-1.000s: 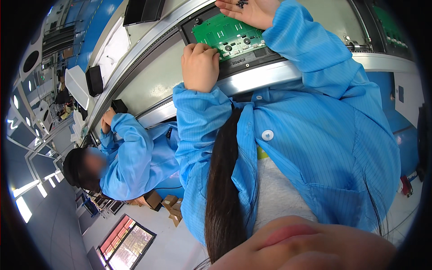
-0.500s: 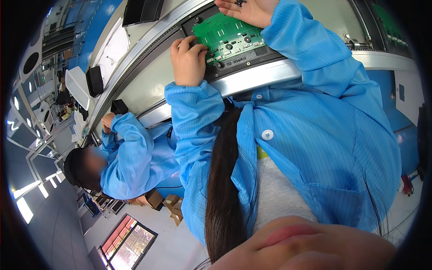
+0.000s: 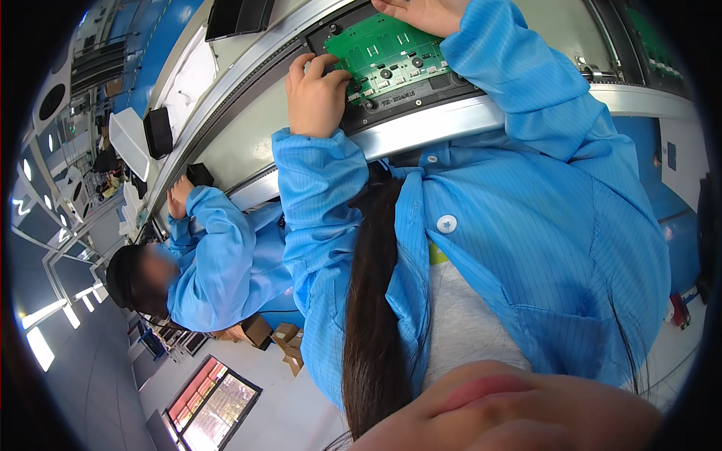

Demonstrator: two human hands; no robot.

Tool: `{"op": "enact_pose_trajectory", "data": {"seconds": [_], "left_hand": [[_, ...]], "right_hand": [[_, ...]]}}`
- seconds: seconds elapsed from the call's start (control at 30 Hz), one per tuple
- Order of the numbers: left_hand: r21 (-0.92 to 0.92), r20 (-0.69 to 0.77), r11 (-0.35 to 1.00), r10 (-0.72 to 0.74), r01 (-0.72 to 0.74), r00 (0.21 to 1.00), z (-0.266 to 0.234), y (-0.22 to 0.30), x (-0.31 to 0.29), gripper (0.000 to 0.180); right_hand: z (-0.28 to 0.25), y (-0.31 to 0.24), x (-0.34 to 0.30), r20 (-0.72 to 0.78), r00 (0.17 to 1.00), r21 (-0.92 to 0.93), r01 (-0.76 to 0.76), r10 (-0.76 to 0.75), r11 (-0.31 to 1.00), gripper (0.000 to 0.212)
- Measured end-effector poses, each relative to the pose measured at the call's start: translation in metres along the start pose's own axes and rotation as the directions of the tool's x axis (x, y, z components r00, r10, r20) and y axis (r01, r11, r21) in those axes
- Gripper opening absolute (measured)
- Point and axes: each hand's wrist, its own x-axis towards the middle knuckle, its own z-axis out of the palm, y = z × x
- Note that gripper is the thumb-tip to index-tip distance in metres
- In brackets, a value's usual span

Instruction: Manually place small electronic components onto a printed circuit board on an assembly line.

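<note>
A green circuit board [image 3: 391, 49] with small white and black parts lies in a black fixture [image 3: 421, 101]. Over the board's left edge, my left hand [image 3: 316, 98] is bent, its fingers curled toward the fixture's corner. Its fingertips are partly hidden, so whatever they may pinch cannot be made out. My right hand [image 3: 429, 15] hovers above the board's far right part, with its visible fingers stretched out. The top of the picture cuts this hand off, and the small black parts seen on it earlier are out of view.
The fixture sits on a conveyor with a metal front rail [image 3: 436, 122]. Another green board [image 3: 654, 45] is at the far right. Black trays [image 3: 239, 19] stand beyond the line. A co-worker in blue [image 3: 218, 263] sits on the left, near a small black box [image 3: 199, 175].
My right hand has shifted slightly up and right, taking the small black parts out of view. My left hand has lifted slightly. The board and fixture appear slightly farther right.
</note>
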Motion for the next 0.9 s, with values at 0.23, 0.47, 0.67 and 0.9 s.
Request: {"op": "enact_pose_trajectory", "data": {"seconds": [0.23,0.47,0.67,0.9], "left_hand": [[-0.035,-0.029,0.999,-0.038,0.037,0.999,-0.001,-0.004,-0.006,0.010],[-0.081,0.011,0.996,0.039,-0.038,0.999,-0.003,0.001,0.005,0.007],[0.023,0.069,0.999,0.030,-0.031,0.997,-0.006,0.017,0.009,0.007],[0.141,0.102,0.990,-0.027,0.013,0.994,0.000,0.028,0.011,0.007]], "right_hand": [[0.065,-0.023,-0.021,-0.310,0.949,0.053,-0.036,0.051,0.998,0.028],[0.055,-0.041,-0.019,-0.197,0.980,0.066,0.023,-0.010,0.998,0.028],[0.053,-0.045,-0.018,-0.163,0.986,0.070,0.027,-0.016,0.997,0.028],[0.054,-0.043,-0.019,-0.172,0.985,0.089,0.032,-0.016,0.996,0.028]]}}
